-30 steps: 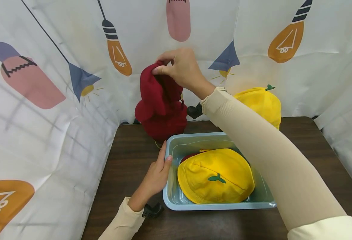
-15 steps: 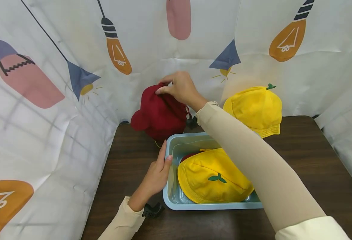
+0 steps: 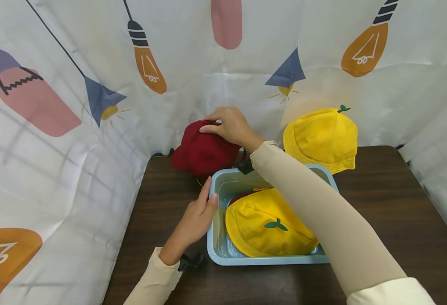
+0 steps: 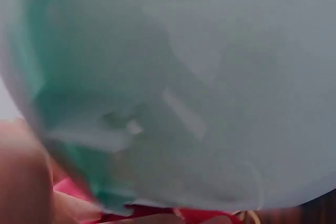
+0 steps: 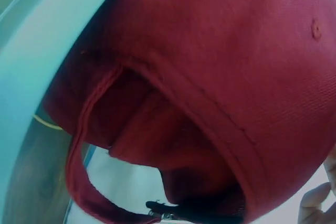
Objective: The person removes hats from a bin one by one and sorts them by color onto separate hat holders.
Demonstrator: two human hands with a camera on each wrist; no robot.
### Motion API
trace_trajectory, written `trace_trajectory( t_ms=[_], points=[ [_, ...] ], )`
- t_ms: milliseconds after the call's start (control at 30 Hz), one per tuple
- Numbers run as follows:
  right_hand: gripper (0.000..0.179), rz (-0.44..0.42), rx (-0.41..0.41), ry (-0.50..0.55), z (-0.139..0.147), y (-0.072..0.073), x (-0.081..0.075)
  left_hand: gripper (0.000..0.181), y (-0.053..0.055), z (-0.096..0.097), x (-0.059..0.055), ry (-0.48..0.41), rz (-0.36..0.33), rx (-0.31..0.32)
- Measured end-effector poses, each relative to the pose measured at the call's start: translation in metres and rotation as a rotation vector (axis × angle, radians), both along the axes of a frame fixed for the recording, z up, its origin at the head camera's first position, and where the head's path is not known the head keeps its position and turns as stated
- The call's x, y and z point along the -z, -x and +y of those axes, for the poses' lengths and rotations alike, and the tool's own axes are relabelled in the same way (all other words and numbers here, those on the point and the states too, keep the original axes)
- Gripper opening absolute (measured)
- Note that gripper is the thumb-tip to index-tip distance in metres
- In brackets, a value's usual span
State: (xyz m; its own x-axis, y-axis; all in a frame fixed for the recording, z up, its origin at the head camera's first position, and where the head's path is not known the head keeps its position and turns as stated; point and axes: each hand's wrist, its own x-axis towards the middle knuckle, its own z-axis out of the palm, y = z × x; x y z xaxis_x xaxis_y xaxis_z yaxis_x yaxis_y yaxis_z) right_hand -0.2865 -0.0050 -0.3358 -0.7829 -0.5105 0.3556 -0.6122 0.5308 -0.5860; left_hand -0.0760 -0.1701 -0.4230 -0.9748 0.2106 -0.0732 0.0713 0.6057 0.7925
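A dark red cap (image 3: 208, 148) sits at the back left of the table, behind the blue plastic basin (image 3: 269, 260). My right hand (image 3: 233, 127) pinches the top of its crown between thumb and fingers. In the right wrist view the cap (image 5: 236, 66) shows its rear opening and strap. My left hand (image 3: 194, 220) holds the basin's left rim, thumb over the edge and fingers along the outside. Inside the basin lies a yellow hat (image 3: 261, 237) with a green sprout mark, over something red that is mostly hidden. The basin's wall (image 4: 226, 87) fills the left wrist view.
A second yellow hat (image 3: 322, 140) with a green sprout on top stands behind the basin to the right. A white patterned curtain (image 3: 223, 84) borders the dark wooden table (image 3: 379, 203) behind and at the sides. My right forearm crosses over the basin.
My right hand has lowered the red cap from above onto the back left of the table, and its folded crown has rounded out. My left hand has stayed at the basin's rim.
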Motion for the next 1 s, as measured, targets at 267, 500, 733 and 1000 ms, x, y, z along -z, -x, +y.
trace_trajectory(
  t_ms=[267, 500, 733, 1000],
  points=[
    [0.046, -0.108, 0.011, 0.015, 0.010, -0.003, 0.015, 0.049, 0.040, -0.046, -0.007, -0.042, 0.180, -0.351],
    [0.044, -0.231, 0.198, 0.148, 0.029, -0.010, 0.024, 0.051, 0.090, -0.095, 0.010, -0.151, 0.063, -0.617],
    [0.053, -0.561, 0.348, 0.018, 0.062, -0.025, 0.027, 0.065, 0.112, -0.118, 0.034, -0.229, -0.299, -0.502],
    [0.039, -0.731, 0.186, -0.039, 0.079, -0.031, 0.059, 0.043, 0.119, -0.122, 0.047, -0.603, -0.384, -0.538]
  ],
)
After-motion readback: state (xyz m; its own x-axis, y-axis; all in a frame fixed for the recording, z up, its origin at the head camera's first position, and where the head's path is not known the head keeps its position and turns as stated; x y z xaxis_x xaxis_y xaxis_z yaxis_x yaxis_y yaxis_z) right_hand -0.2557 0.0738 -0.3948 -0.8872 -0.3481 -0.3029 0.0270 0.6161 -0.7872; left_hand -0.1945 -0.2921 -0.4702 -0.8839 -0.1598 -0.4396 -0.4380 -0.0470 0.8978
